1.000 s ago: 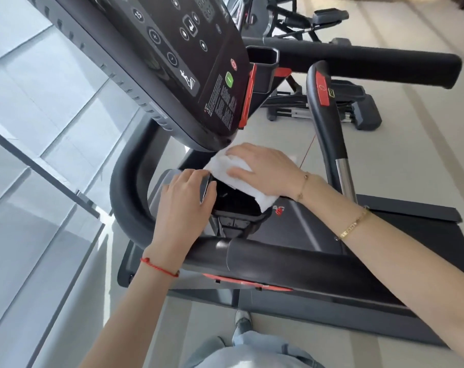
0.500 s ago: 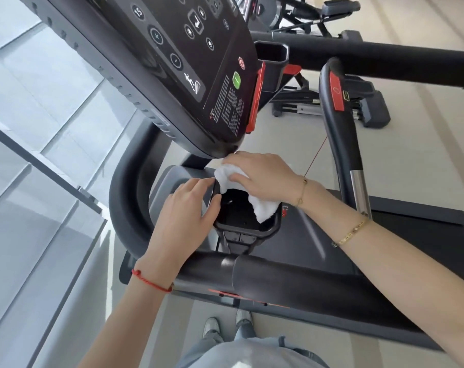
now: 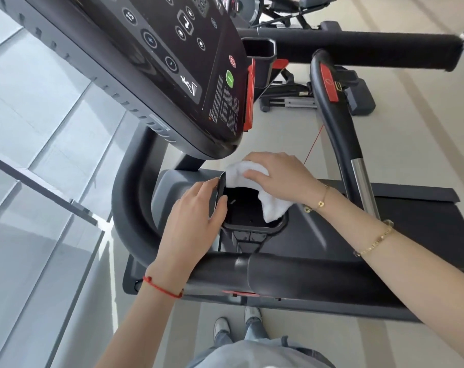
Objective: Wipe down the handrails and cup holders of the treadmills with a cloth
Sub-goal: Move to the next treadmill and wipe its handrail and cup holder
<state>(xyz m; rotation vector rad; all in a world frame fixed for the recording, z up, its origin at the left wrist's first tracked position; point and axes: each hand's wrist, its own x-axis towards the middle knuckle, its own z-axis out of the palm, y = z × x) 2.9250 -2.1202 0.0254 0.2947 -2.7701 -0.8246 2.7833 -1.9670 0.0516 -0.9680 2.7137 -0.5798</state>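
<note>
A black cup holder [image 3: 252,227] sits below the treadmill console, its dark inside showing. My left hand [image 3: 193,216] grips the holder's left wall, thumb over the rim. A white cloth [image 3: 272,205] lies over the holder's far and right rim and hangs partly inside. My right hand [image 3: 278,176] lies on top of the cloth with fingers bent over it, pressing it against the rim. The near black handrail [image 3: 292,274] runs across just below both wrists. A second cup holder [image 3: 260,51] and the far handrail [image 3: 358,54] show at the top.
The black console [image 3: 177,62] overhangs the holder from the upper left. A curved grip bar [image 3: 337,123] with a red patch rises on the right. The treadmill belt [image 3: 411,221] lies beyond, glass panels to the left, other gym machines at the top.
My right hand has slid the cloth along the holder's far rim and bunched it toward the right side. My left hand has kept its hold on the left wall. The view has drifted slightly.
</note>
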